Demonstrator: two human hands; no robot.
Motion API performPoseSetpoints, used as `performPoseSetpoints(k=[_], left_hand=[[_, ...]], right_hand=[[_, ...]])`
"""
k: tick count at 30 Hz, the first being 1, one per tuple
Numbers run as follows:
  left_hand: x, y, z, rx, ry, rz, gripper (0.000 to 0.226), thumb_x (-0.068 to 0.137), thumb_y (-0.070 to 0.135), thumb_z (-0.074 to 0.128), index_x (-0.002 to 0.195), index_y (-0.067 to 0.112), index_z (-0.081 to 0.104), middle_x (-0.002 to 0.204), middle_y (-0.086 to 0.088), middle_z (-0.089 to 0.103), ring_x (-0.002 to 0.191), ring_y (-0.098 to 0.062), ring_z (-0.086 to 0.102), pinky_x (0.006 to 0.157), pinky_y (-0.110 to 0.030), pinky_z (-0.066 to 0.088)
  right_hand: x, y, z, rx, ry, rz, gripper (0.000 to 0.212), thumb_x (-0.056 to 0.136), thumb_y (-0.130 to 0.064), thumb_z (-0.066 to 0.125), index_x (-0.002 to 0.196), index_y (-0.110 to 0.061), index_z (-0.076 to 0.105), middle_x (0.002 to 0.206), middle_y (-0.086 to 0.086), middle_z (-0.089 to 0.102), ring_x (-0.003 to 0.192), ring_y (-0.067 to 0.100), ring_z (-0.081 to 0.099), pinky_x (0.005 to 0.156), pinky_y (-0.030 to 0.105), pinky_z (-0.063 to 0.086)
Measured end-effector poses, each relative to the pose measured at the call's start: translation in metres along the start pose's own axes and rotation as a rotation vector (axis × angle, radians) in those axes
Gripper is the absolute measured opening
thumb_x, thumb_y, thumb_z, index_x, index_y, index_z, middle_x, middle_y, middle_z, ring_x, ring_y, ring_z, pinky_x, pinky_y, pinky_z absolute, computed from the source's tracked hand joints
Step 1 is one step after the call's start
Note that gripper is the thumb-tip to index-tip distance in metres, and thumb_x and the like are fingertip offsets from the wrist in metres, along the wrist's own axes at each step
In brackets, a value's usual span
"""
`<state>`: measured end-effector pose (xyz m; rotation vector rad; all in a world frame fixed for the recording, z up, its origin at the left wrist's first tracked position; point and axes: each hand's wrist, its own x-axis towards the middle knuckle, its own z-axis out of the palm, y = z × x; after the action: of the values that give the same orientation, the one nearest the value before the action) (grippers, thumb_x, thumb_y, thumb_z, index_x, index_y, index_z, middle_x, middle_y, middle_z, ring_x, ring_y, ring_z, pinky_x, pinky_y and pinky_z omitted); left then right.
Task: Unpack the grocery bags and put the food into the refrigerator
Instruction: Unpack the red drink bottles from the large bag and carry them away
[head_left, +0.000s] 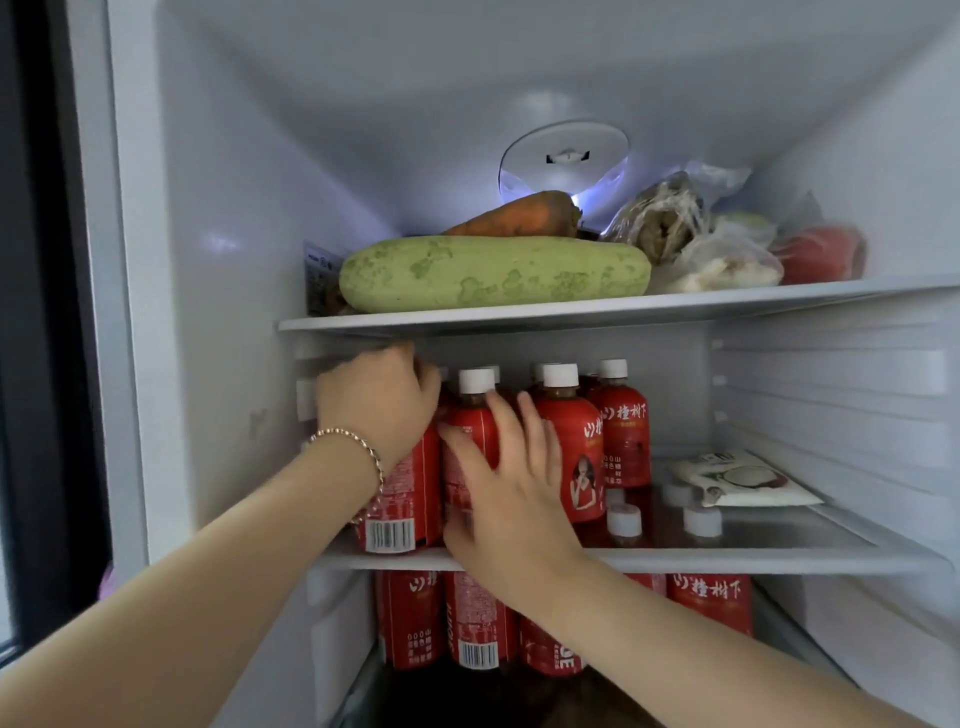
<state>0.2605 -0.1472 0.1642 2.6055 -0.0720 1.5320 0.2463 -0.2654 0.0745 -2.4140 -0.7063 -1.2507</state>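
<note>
Both hands are inside the refrigerator (208, 260), at the red drink bottles on the middle shelf (727, 558); left hand (379, 402) is curled down over the cap end of the leftmost bottle (402, 499), back of the hand to the camera, fingertips hidden, so it reads as a grip on the top; right hand (511, 483) has its fingers spread and straight, palm flat against the front of the second bottle (470, 431), pressing and gripping nothing; the two bottles stand upright and touching at the shelf's front left, with more of the same behind and to the right.

Handling, judged: the bottles look full, so fairly heavy for their size; rigid plastic, not fragile; the glossy wrap label is probably slick; they are tall and narrow, so a push high up could tip one into its neighbours; best hold is round the body at mid-label or at the shoulder under the white cap; a cap-only hold suits steering, not lifting; pushing flat and low on the body slides it safely.

Top shelf (675, 306) carries a pale green gourd (493, 273), a carrot (519, 218) and bagged food (675, 228); a flat pouch (743, 478) lies to the right on the middle shelf.
</note>
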Motion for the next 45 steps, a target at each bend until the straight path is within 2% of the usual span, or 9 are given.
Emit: performPoseSetpoints(k=[2,5,9,14,20,26,35,40,45], left_hand=[[-0.014,-0.001,0.017,-0.08,-0.011,-0.036,0.034,0.093,0.036,0.039,0.108,0.011,0.056,0.111,-0.018,0.056,0.097,-0.038,0.056,0.072,-0.036,0.044],[-0.033,0.005,0.033,-0.111,-0.01,-0.04,0.048,0.093,0.042,0.028,0.119,0.012,0.054,0.125,-0.022,0.046,0.107,-0.041,0.047,0.083,-0.049,0.044],[-0.04,0.013,0.041,-0.381,-0.301,-0.247,0.053,0.095,0.052,0.023,0.143,0.029,0.029,0.155,-0.007,0.001,0.139,-0.033,0.007,0.114,-0.049,0.015],[-0.044,0.017,0.053,-0.227,-0.444,-0.164,0.097,0.075,0.076,0.04,0.149,0.028,-0.001,0.152,-0.01,-0.026,0.14,-0.035,-0.021,0.115,-0.049,0.001],[-0.044,0.016,0.062,-0.051,-0.407,-0.107,0.103,0.073,0.077,0.039,0.149,0.026,-0.009,0.149,-0.016,-0.032,0.137,-0.041,-0.027,0.114,-0.053,0.002],[-0.05,0.019,0.065,-0.014,-0.393,0.003,0.104,0.071,0.077,0.048,0.133,0.047,-0.031,0.141,-0.007,-0.046,0.133,-0.038,-0.036,0.106,-0.067,0.006],[-0.054,0.021,0.061,-0.119,-0.358,-0.019,0.095,0.069,0.064,0.061,0.139,0.056,-0.002,0.146,0.01,-0.035,0.135,-0.03,-0.034,0.108,-0.065,0.006],[-0.055,0.023,0.054,-0.088,-0.36,-0.104,0.086,0.076,0.057,0.058,0.144,0.039,0.008,0.153,0.002,-0.018,0.14,-0.034,-0.022,0.111,-0.06,0.013],[-0.059,0.023,0.044,-0.048,-0.449,-0.086,0.084,0.085,0.052,0.05,0.146,0.04,-0.007,0.155,-0.006,-0.02,0.138,-0.04,-0.024,0.11,-0.063,0.014]], right_hand=[[-0.002,0.006,-0.007,0.107,-0.051,0.091,0.073,0.084,-0.023,0.058,0.146,-0.03,0.021,0.154,0.003,-0.01,0.139,0.02,-0.023,0.111,0.037,-0.017],[0.001,0.013,-0.017,0.104,0.029,0.248,0.087,0.082,-0.034,0.064,0.148,-0.027,0.007,0.153,0.003,-0.014,0.142,0.025,-0.018,0.114,0.039,-0.008],[0.01,0.021,-0.029,0.252,-0.173,0.64,0.113,0.075,-0.045,0.071,0.146,-0.032,-0.014,0.154,0.007,-0.019,0.144,0.033,-0.003,0.115,0.052,0.019],[0.022,0.035,-0.026,0.205,-0.259,0.724,0.125,0.071,-0.044,0.075,0.143,-0.03,-0.027,0.154,0.016,-0.015,0.139,0.038,0.016,0.108,0.051,0.033],[0.017,0.045,-0.022,-0.031,-0.285,0.641,0.127,0.076,-0.047,0.073,0.139,-0.028,-0.036,0.148,0.019,0.011,0.128,0.033,0.036,0.095,0.041,0.044],[0.016,0.046,-0.021,-0.067,-0.294,0.633,0.124,0.08,-0.045,0.069,0.138,-0.024,-0.038,0.138,0.02,0.027,0.115,0.031,0.05,0.087,0.038,0.048],[0.009,0.045,-0.017,-0.062,-0.274,0.526,0.11,0.089,-0.036,0.057,0.137,-0.013,-0.04,0.134,0.02,0.03,0.102,0.025,0.055,0.071,0.027,0.042],[0.009,0.044,-0.023,-0.087,-0.316,0.461,0.106,0.091,-0.042,0.054,0.141,-0.011,-0.034,0.14,0.022,0.03,0.1,0.025,0.059,0.073,0.027,0.047],[0.01,0.041,-0.032,-0.079,-0.447,0.508,0.103,0.093,-0.045,0.05,0.14,-0.01,-0.035,0.151,0.026,0.019,0.114,0.033,0.056,0.09,0.038,0.048]])
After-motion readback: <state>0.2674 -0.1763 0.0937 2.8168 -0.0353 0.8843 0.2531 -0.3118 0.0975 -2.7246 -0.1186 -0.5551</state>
